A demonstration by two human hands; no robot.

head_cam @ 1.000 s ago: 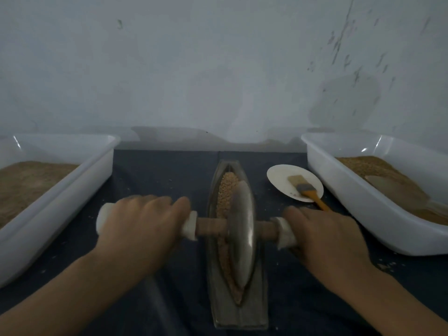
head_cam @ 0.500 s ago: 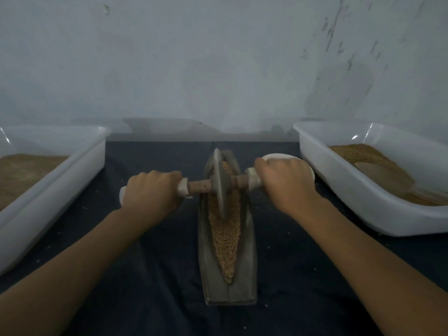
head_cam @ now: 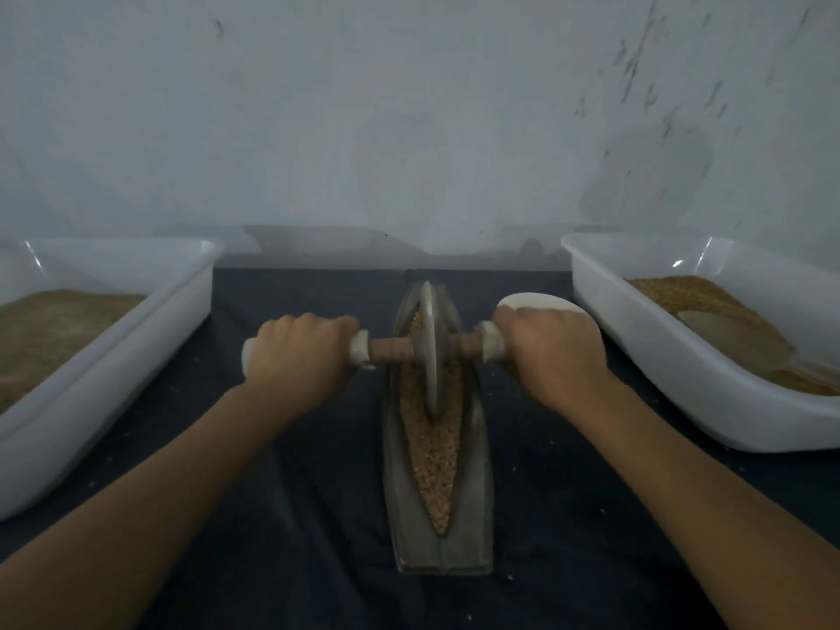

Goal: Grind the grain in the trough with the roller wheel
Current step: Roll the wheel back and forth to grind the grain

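Note:
A boat-shaped metal trough (head_cam: 477, 502) lies lengthwise on the dark cloth in front of me, holding brown grain (head_cam: 432, 452). The roller wheel (head_cam: 429, 352), a thin metal disc on a wooden axle, stands upright in the far half of the trough, its rim down in the grain. My left hand (head_cam: 297, 356) is shut around the axle's white left handle. My right hand (head_cam: 552, 352) is shut around the white right handle, which it mostly hides. Both arms are stretched forward.
A white plastic tub (head_cam: 136, 352) with brown meal stands at the left. Another white tub (head_cam: 672, 361) at the right holds brown grain and a scoop (head_cam: 736, 334). A small white plate (head_cam: 536, 301) peeks out behind my right hand. A pale wall closes the far side.
The wheel rolled from the near half of the trough to the far half, both hands pushing forward with it. My right hand now covers the plate and brush. Since half a second ago, little movement.

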